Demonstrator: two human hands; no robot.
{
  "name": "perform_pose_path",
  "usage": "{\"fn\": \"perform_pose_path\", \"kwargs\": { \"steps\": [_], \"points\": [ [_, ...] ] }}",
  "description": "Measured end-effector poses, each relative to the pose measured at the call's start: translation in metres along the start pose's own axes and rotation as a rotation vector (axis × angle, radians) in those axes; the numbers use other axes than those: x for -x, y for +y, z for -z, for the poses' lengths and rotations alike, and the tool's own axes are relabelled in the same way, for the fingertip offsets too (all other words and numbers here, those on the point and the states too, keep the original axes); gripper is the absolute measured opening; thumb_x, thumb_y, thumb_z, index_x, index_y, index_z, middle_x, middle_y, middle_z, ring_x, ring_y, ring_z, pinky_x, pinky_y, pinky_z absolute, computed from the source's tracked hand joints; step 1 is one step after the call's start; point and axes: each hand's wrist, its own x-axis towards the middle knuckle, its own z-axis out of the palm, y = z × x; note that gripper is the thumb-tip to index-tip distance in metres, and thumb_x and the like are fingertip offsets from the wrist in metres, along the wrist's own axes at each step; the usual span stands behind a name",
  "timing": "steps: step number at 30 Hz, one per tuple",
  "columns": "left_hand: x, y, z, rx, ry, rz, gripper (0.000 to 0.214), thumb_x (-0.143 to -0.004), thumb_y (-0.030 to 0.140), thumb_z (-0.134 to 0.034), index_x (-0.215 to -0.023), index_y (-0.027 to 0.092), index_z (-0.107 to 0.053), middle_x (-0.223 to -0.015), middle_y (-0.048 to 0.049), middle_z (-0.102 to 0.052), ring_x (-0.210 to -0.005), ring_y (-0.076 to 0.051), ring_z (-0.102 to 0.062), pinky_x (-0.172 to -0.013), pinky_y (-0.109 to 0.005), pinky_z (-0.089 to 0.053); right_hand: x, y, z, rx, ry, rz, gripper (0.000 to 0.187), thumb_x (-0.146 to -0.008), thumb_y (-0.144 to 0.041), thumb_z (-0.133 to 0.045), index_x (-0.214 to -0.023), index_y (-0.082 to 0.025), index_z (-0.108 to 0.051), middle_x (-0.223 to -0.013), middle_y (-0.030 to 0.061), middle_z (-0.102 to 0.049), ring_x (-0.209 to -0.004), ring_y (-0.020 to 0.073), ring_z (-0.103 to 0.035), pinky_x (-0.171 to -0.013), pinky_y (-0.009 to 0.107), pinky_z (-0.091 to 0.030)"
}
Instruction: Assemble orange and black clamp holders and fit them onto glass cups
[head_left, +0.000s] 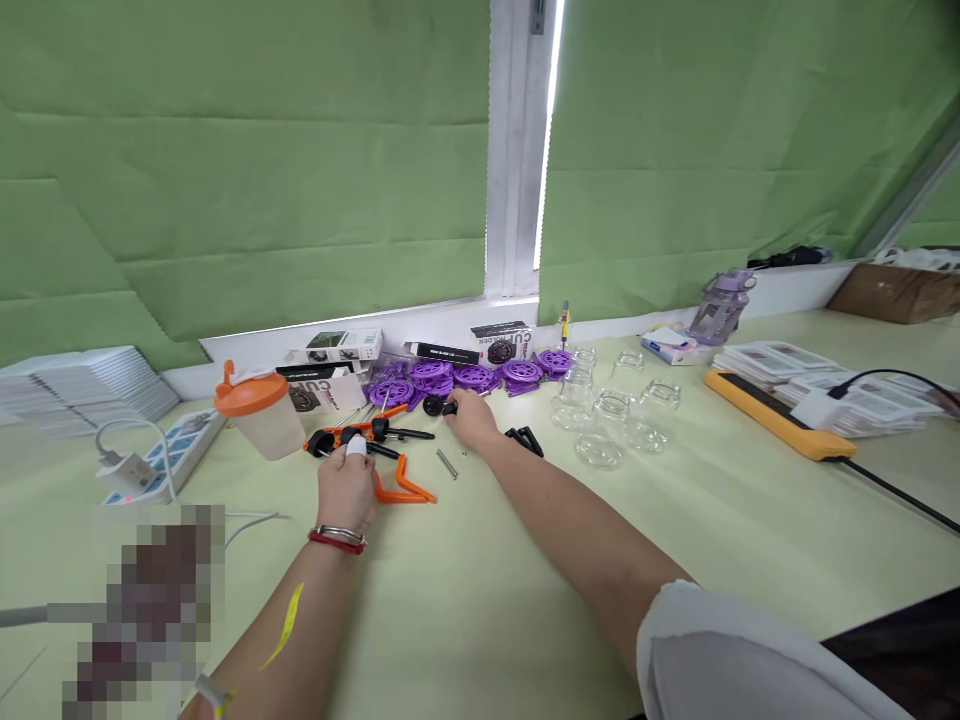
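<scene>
Right hand (pixel 472 420) is pinching a black knobbed part (pixel 433 405) by its stem in front of purple discs (pixel 476 377), likely keeping the knob clear. Left hand (pixel 346 490) is meeting black-headed rods (pixel 381 430); can't tell if gripping.

One orange-lidded cup (pixel 270 428). Left of the cup is one white power strip (pixel 180 452). Right of it show four black knobs (pixel 380 430), at least two orange brackets (pixel 405 497) and five purple wheels (pixel 475 377). Farther right of the cup: one pen (pixel 565 322), one purple bottle (pixel 720 310), one yellow power strip (pixel 780 415) and at least four clear jars (pixel 613 406), overlapping.
</scene>
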Motion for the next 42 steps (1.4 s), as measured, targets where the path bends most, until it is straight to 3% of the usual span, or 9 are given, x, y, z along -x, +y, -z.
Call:
{"fn": "perform_pose_path", "kwargs": {
  "steps": [8, 16, 23, 27, 31, 33, 37, 39, 42],
  "points": [
    [0.006, 0.007, -0.002, 0.006, -0.026, -0.016, 0.016, -0.073, 0.025, -0.054, -0.062, 0.02, -0.045, -0.046, 0.0062, -0.043, -0.036, -0.007, -0.034, -0.036, -0.02, -0.027, 0.012, -0.003, 0.001, -0.012, 0.059, -0.01, 0.025, -0.078, -0.019, -0.058, -0.103, -0.021, -0.062, -0.112, 0.0072, -0.057, -0.095, 0.0192, -0.058, -0.083, 0.029, -0.042],
    [0.005, 0.009, 0.0, -0.021, -0.02, -0.033, 0.012, -0.07, 0.024, -0.056, -0.064, 0.019, -0.047, -0.05, 0.0053, -0.046, -0.038, -0.007, -0.037, -0.036, -0.02, -0.028, 0.014, -0.005, -0.001, 0.036, 0.043, -0.066, 0.028, -0.076, -0.022, -0.061, -0.104, -0.022, -0.06, -0.111, 0.0077, -0.056, -0.09, 0.0198, -0.059, -0.078, 0.03, -0.043],
    [0.005, 0.01, 0.001, -0.058, -0.029, -0.033, 0.011, -0.063, 0.019, -0.062, -0.064, 0.018, -0.05, -0.049, 0.0052, -0.05, -0.038, -0.007, -0.038, -0.037, -0.02, -0.029, 0.016, -0.002, 0.005, -0.057, 0.105, -0.068, 0.028, -0.073, -0.021, -0.061, -0.101, -0.02, -0.057, -0.105, 0.0062, -0.057, -0.093, 0.0181, -0.056, -0.08, 0.029, -0.043],
    [0.007, 0.01, 0.0, 0.005, -0.079, -0.046, 0.021, -0.066, 0.028, -0.067, -0.076, 0.018, -0.051, -0.058, 0.0041, -0.056, -0.043, -0.009, -0.048, -0.044, -0.021, -0.04, 0.034, -0.022, 0.009, -0.174, 0.139, 0.086, 0.027, -0.072, -0.02, -0.06, -0.099, -0.021, -0.056, -0.105, 0.0039, -0.057, -0.091, 0.0165, -0.055, -0.081, 0.029, -0.045],
    [0.019, 0.013, -0.008, 0.16, -0.3, 0.097, 0.037, -0.073, 0.048, -0.063, -0.094, 0.02, -0.052, -0.072, 0.0005, -0.063, -0.059, -0.013, -0.06, -0.056, -0.026, -0.048, 0.065, -0.054, 0.006, -0.321, 0.08, 0.313, 0.027, -0.072, -0.02, -0.06, -0.098, -0.022, -0.056, -0.106, 0.0039, -0.056, -0.087, 0.0155, -0.057, -0.079, 0.029, -0.048],
    [0.025, 0.013, -0.011, 0.208, -0.385, 0.1, 0.041, -0.074, 0.054, -0.06, -0.095, 0.019, -0.054, -0.077, -0.0013, -0.063, -0.064, -0.014, -0.061, -0.056, -0.025, -0.047, 0.079, -0.064, 0.003, -0.39, 0.033, 0.407, 0.033, -0.07, -0.013, -0.059, -0.102, -0.022, -0.056, -0.108, 0.0039, -0.057, -0.09, 0.0159, -0.057, -0.08, 0.029, -0.049],
    [0.022, 0.012, -0.009, 0.19, -0.214, 0.089, 0.039, -0.064, 0.041, -0.074, -0.088, 0.017, -0.054, -0.068, 0.0027, -0.059, -0.056, -0.01, -0.055, -0.049, -0.021, -0.041, 0.091, -0.067, -0.001, -0.551, -0.104, 0.423, 0.043, -0.076, -0.007, -0.05, -0.116, -0.023, -0.052, -0.109, 0.0033, -0.063, -0.091, 0.014, -0.061, -0.08, 0.027, -0.05],
    [0.016, 0.011, -0.006, 0.179, -0.122, 0.107, 0.036, -0.06, 0.035, -0.075, -0.081, 0.016, -0.053, -0.058, 0.0056, -0.053, -0.047, -0.009, -0.05, -0.044, -0.021, -0.037, 0.09, -0.062, -0.002, -0.513, -0.092, 0.291, 0.039, -0.079, -0.011, -0.05, -0.116, -0.022, -0.053, -0.108, 0.005, -0.065, -0.091, 0.0149, -0.063, -0.079, 0.027, -0.05],
    [0.009, 0.011, -0.004, 0.22, -0.051, 0.098, 0.032, -0.06, 0.032, -0.074, -0.072, 0.017, -0.049, -0.053, 0.007, -0.049, -0.044, -0.008, -0.046, -0.04, -0.021, -0.032, 0.089, -0.056, -0.002, -0.25, -0.155, 0.066, 0.023, -0.074, -0.021, -0.06, -0.097, -0.019, -0.065, -0.098, 0.0078, -0.068, -0.086, 0.0209, -0.064, -0.072, 0.03, -0.049]
  ]
}}
